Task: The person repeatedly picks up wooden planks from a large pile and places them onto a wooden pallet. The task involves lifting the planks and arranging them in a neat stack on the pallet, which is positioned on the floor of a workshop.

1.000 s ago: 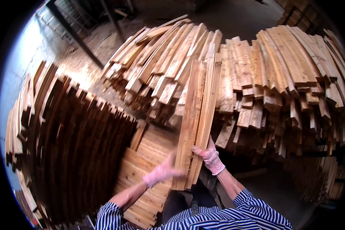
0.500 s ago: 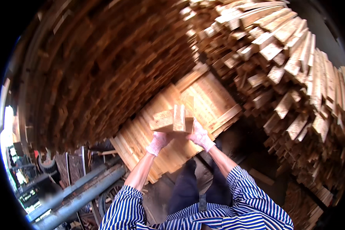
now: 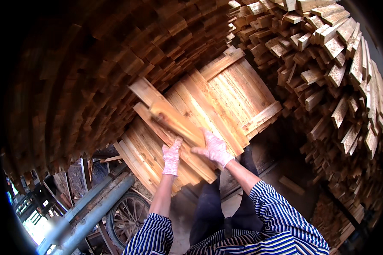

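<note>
Both my hands wear pinkish-white gloves. My right hand (image 3: pixel 215 148) grips the near end of a short wooden board (image 3: pixel 178 124), blurred by motion and slanting away to the upper left. My left hand (image 3: pixel 171 160) is closed at the edge of a second, longer board (image 3: pixel 195 161) that lies under the first; its fingertips are partly hidden. Another board (image 3: pixel 145 91) juts out beyond them at the far left. All three are over a stack of flat planks (image 3: pixel 191 100) laid side by side, with crosspieces (image 3: pixel 261 117) on its right part.
Tall piles of sawn timber rise at the far left (image 3: pixel 93 63) and on the right (image 3: pixel 319 76). At lower left are blue-grey pipes (image 3: pixel 100 212) and a spoked wheel (image 3: pixel 125 216). A loose wood piece (image 3: pixel 291 185) lies on the floor at right.
The bundle of boards between my hands has come down and spread out over the planks. My right hand has turned inward onto the upper board; my left is on the lower one.
</note>
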### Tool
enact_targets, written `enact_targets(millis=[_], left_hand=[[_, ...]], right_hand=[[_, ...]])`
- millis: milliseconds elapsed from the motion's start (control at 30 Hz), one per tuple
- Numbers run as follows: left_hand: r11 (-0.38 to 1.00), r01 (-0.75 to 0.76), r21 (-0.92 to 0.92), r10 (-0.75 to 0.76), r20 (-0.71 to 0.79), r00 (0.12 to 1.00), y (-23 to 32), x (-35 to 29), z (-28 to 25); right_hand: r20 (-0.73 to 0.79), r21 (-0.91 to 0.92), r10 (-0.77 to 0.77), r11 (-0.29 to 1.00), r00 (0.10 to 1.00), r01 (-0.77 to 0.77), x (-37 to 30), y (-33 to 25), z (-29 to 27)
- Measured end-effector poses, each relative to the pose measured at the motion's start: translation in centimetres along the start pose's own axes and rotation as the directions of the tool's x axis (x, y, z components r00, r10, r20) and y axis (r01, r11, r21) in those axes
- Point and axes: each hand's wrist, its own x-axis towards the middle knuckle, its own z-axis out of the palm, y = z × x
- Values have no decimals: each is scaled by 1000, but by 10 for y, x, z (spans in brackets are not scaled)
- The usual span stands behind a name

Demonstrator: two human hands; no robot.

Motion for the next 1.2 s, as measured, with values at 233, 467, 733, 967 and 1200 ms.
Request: enact_targets(millis=[233, 467, 733, 967, 1200], left_hand=[[998, 17, -63, -20, -43, 999, -103, 7, -167], [875, 267, -404, -293, -2, 956, -49, -1, -52], [850, 298, -434, -370, -89, 925, 26, -16, 113], [959, 200, -202, -133, 301, 944, 19, -14, 160], [688, 176, 704, 176, -397, 901, -53, 41, 128]], right_hand=[[-121, -185, -69, 982, 990, 46, 49, 12, 22], [-326, -470, -205, 882, 923, 30, 150, 85, -36], [-48, -609, -285, 768, 957, 198, 109, 64, -55], [-136, -59, -31, 998, 990, 23, 62, 68, -93], [-352, -421, -158, 907, 923, -5, 176, 135, -114]])
